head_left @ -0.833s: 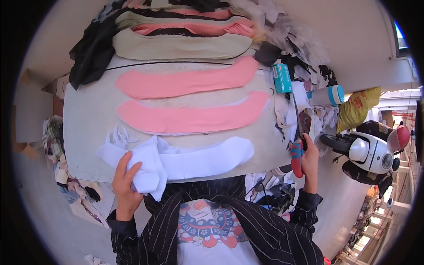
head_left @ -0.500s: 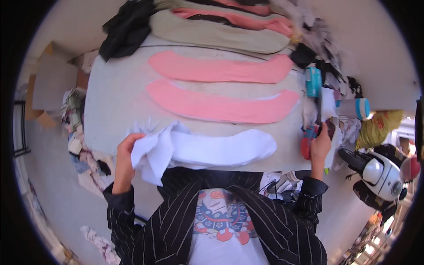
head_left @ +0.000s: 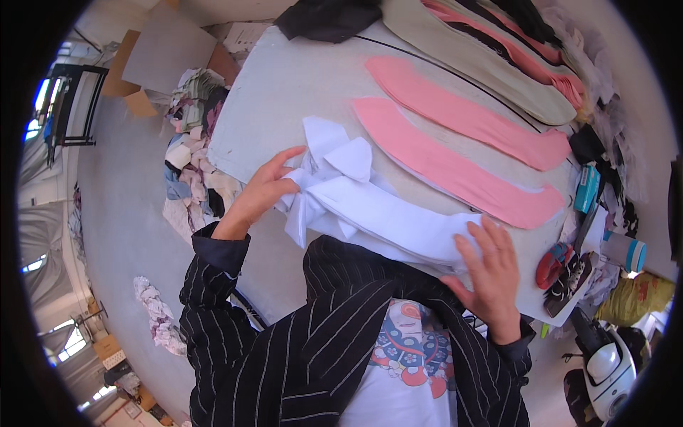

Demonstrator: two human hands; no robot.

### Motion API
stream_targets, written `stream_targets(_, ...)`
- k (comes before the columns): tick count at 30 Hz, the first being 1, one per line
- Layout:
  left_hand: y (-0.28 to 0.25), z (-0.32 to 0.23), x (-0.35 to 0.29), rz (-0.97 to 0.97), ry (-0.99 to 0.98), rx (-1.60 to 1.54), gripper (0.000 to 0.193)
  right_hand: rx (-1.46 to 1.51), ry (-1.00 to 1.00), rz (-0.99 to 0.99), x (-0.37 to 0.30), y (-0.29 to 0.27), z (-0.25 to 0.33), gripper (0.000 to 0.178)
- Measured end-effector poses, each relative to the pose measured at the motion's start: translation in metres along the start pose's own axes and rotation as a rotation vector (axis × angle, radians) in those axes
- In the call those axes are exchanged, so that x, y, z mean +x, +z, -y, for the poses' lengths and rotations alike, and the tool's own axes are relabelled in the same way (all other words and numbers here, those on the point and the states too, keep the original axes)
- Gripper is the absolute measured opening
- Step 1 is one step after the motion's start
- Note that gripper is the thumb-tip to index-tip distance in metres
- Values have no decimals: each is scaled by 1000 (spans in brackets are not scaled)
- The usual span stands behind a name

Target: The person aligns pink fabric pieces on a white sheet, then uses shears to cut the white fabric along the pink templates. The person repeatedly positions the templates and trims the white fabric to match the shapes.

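A stack of curved white fabric pieces (head_left: 409, 217) lies along the near edge of the table, its left end loose and crumpled into folded flaps. My left hand (head_left: 262, 191) is at that crumpled end, fingers apart and touching the cloth. Over the right end of the white pieces my right hand (head_left: 489, 274) is spread, fingertips on or just above the fabric. Beyond them lie two curved pink fabric pieces, the nearer pink piece (head_left: 455, 167) with a white edge showing beneath it and the farther pink piece (head_left: 469, 114) parallel to it.
Grey-green fabric (head_left: 477, 67) and black cloth (head_left: 329, 20) lie at the table's far side. At the right edge are a red-and-blue object (head_left: 553, 265), a teal box (head_left: 587, 188) and a white-and-blue cylinder (head_left: 625, 250). Fabric scraps (head_left: 188, 160) are heaped left; a scooter (head_left: 608, 373) stands right.
My right hand has left the items at the table's right edge and come to the white fabric. My left hand's fingers have loosened at the crumpled end. The view has turned.
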State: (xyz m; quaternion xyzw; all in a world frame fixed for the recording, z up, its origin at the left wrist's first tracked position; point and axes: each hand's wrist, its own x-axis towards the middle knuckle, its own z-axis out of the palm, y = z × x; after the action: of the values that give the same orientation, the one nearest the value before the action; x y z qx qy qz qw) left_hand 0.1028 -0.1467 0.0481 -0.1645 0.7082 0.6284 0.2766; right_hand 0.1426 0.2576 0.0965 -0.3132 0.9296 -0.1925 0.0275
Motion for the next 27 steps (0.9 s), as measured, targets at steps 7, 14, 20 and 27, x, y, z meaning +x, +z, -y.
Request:
stream_targets(7,53,-25,-52,-429,973,976,57,-67,35,159,6,52,-6,81)
stream_targets(14,66,-1,-16,-282,826,1146,54,-25,23,171,5,45,-10,76)
stream_targets(20,28,11,-15,-386,400,998,61,-146,-56,165,-22,49,-22,61)
stream_targets(27,58,-24,-40,-424,890,1173,60,-204,-62,69,-43,47,-29,45)
